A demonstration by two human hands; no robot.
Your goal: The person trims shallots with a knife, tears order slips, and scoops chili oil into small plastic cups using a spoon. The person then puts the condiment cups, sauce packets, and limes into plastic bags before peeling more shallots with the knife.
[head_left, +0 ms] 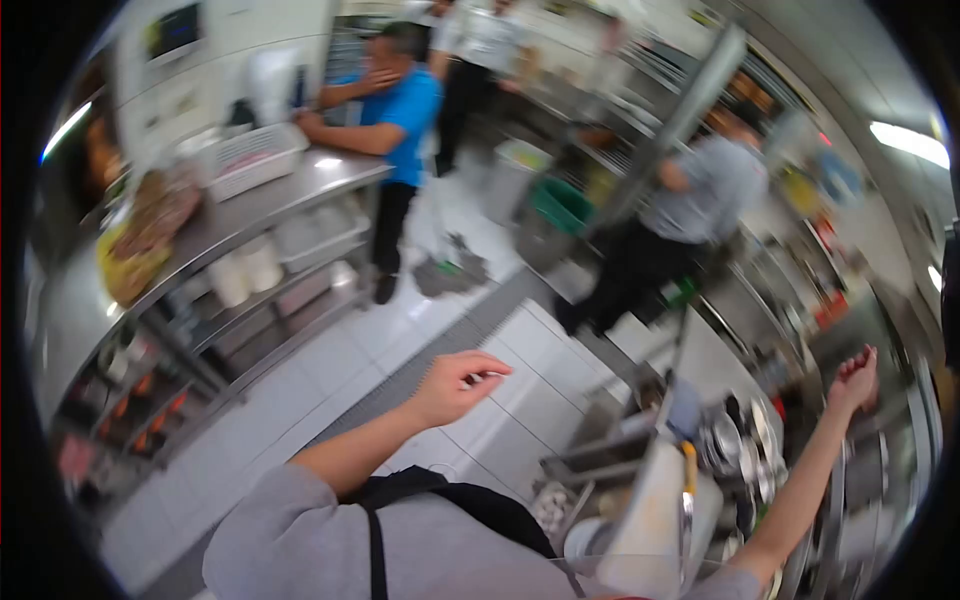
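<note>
My left hand [460, 388] hangs in the air over the tiled floor, loosely curved. A gap shows between its thumb and fingers, and nothing is in it. Off to the right, my right hand [855, 382] is raised at the end of a stretched arm, its fingers curled in. Blur hides whether anything small is inside them. Below and left of that hand are metal pans [720, 440] and utensils. A long tool with a yellow handle [689, 462] lies at a pale board or tub edge [650, 510].
A steel counter [270, 200] on the left bears a white basket [255, 160] and a yellow bag [130, 255]. A person in blue [410, 110] leans there. Another person in grey [705, 195] stands at the right. Bins [562, 205] and a mop head [450, 270] are ahead.
</note>
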